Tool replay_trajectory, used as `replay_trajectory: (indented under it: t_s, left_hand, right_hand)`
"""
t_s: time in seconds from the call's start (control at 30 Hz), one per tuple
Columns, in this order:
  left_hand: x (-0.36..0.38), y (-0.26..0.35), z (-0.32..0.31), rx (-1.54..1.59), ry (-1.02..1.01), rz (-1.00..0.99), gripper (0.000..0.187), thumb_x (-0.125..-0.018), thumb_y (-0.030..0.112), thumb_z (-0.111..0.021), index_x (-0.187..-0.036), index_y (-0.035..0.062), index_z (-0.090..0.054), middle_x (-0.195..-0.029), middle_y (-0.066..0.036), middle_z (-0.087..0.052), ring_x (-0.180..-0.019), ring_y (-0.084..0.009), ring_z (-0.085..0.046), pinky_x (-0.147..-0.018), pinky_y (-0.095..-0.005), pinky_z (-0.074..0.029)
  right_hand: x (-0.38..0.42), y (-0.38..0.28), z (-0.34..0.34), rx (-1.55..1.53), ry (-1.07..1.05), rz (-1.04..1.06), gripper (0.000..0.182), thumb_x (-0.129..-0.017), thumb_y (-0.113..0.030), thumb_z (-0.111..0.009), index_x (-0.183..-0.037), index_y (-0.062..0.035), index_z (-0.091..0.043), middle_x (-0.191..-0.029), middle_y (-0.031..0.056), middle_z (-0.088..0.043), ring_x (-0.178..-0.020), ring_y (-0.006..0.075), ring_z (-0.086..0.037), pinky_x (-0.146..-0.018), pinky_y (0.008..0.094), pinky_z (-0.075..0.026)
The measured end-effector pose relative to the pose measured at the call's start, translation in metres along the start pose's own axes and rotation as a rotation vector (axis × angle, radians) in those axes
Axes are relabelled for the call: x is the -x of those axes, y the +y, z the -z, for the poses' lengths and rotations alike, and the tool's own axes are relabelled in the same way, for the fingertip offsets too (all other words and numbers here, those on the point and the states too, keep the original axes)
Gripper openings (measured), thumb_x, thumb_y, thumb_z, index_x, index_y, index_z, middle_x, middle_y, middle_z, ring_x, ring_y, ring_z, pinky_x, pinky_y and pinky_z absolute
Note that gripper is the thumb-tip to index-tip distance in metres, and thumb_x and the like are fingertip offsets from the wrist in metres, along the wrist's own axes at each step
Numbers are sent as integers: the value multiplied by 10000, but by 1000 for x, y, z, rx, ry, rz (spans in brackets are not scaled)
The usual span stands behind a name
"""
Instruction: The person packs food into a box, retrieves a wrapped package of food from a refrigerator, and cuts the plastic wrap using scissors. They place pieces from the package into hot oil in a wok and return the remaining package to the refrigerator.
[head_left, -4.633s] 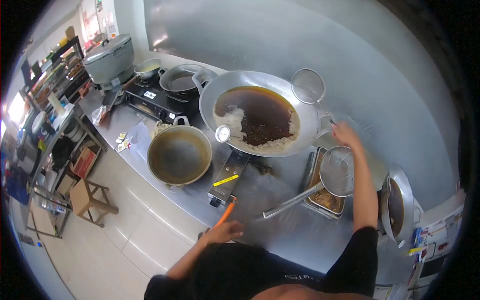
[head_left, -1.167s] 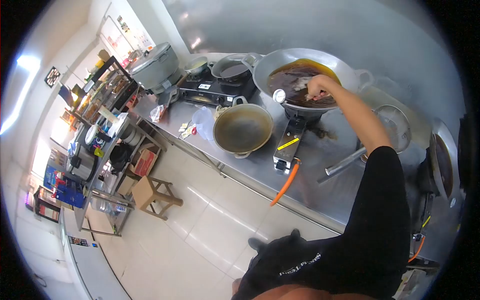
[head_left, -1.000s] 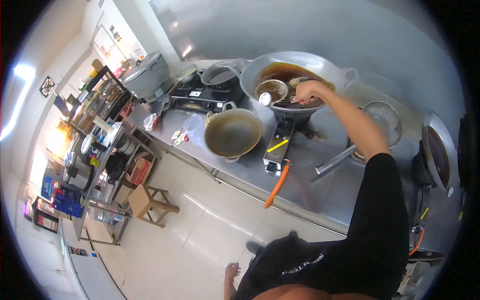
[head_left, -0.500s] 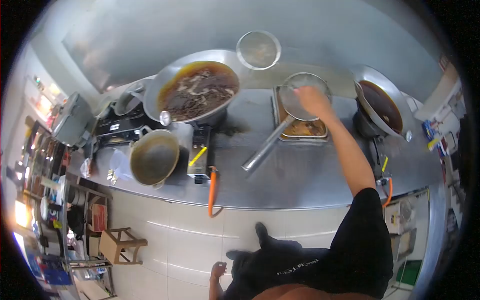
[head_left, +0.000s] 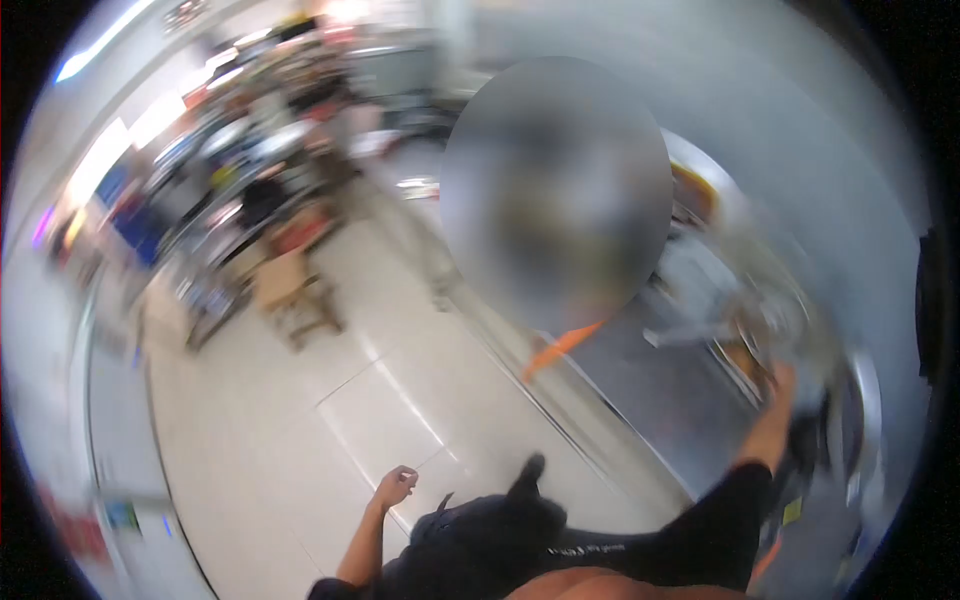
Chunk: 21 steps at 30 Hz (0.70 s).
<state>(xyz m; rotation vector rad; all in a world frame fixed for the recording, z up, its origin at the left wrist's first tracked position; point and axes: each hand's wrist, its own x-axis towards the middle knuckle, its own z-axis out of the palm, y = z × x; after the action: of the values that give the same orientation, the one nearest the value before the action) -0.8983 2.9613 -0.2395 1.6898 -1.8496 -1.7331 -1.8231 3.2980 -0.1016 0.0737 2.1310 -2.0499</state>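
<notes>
My left hand (head_left: pixel 398 487) hangs low over the tiled floor, its fingers loosely bent and apart, with nothing seen in it. At the right, my right hand (head_left: pixel 782 382) reaches over the metal counter (head_left: pixel 650 390), beside a round strainer (head_left: pixel 778 318) and the tray (head_left: pixel 740 365) with brown contents. Motion smears its fingers, so I cannot make out whether they hold anything. A large wok (head_left: pixel 710 165) with brown liquid shows only in part, behind a big blurred oval patch.
A brown stool (head_left: pixel 285 285) stands on the floor at the left, near cluttered shelves (head_left: pixel 225 190). An orange hose (head_left: pixel 560 350) hangs at the counter's front edge. Another wok (head_left: pixel 865 400) is at the far right.
The view has swung left, so the counter now slants down to the right. A blurred oval patch covers its left part. My left hand shows more of its forearm.
</notes>
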Motion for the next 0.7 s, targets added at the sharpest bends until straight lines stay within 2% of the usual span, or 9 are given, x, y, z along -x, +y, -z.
replay_trajectory:
  t_s: [0.1, 0.27, 0.37, 0.47, 0.5, 0.53, 0.57, 0.63, 0.7]
  left_hand:
    - [85, -58, 40, 40, 201, 99, 342, -891, 313, -623, -1044, 8, -636, -781, -142, -669, -701, -193, -654, -679, -330, -528]
    - [214, -250, 75, 16, 397, 230, 385, -839, 379, -656, -1013, 36, -668, -851, -149, -693, -746, -232, -661, -723, -371, -524]
    - [297, -291, 97, 318, 418, 423, 391, -846, 396, -634, -1037, 57, -669, -929, -177, -694, -887, -293, -669, -810, -400, -520]
    - [359, -295, 132, 318, 510, 246, 378, -878, 380, -608, -1097, 73, -641, -997, -184, -677, -927, -291, -651, -831, -393, -504]
    - [379, -291, 147, 328, 594, 193, 377, -890, 372, -599, -1125, 78, -624, -1005, -182, -671, -927, -287, -642, -827, -387, -497]
    - [393, -307, 156, 345, 721, 105, 385, -907, 374, -582, -1156, 81, -593, -1015, -179, -664, -935, -300, -632, -839, -391, -486]
    - [422, -305, 174, 371, 813, 109, 408, -918, 398, -576, -1171, 79, -585, -1009, -166, -659, -924, -266, -625, -822, -379, -490]
    - [479, -323, 198, 437, 1004, 139, 409, -929, 405, -573, -1177, 80, -579, -988, -150, -657, -896, -231, -622, -793, -364, -498]
    - [534, -370, 206, 510, 1201, 174, 365, -930, 371, -576, -1160, 88, -585, -961, -141, -663, -859, -231, -628, -770, -361, -504]
  right_hand:
    - [-11, -41, -50, 920, 184, 438, 278, -827, -132, -532, -924, 88, -671, -894, 216, -671, -740, 303, -611, -625, 451, -446]
    - [312, 54, -307, 822, 151, 962, 409, -990, -295, -439, -1203, 37, -546, -1074, 269, -630, -956, 435, -616, -848, 455, -484]
    - [576, 245, -426, 671, -622, 782, 399, -983, -276, -466, -1211, 44, -534, -1184, 254, -574, -1157, 317, -546, -947, 429, -445]
    - [880, 311, -418, 1147, -2164, -52, 395, -946, -261, -520, -1291, -70, -523, -1220, 186, -601, -1150, 313, -562, -980, 400, -438]
    - [986, 295, -399, 1108, -2664, 707, 374, -937, -274, -549, -1240, -57, -553, -1173, 171, -632, -1080, 317, -601, -935, 401, -460]
    - [1057, 289, -387, 918, -3097, 856, 395, -926, -302, -576, -1235, -58, -555, -1126, 173, -645, -1043, 330, -609, -907, 395, -462]
    - [1117, 275, -379, 972, -3215, 1112, 386, -929, -308, -578, -1241, -82, -564, -1067, 162, -660, -977, 274, -627, -848, 370, -482]
    - [1212, 257, -387, 1087, -3278, 585, 374, -919, -281, -596, -1246, -102, -569, -994, 139, -674, -885, 202, -639, -769, 334, -505]
    - [1299, 251, -424, 1155, -3231, 705, 360, -904, -248, -613, -1232, -101, -582, -902, 105, -684, -795, 146, -626, -700, 302, -512]
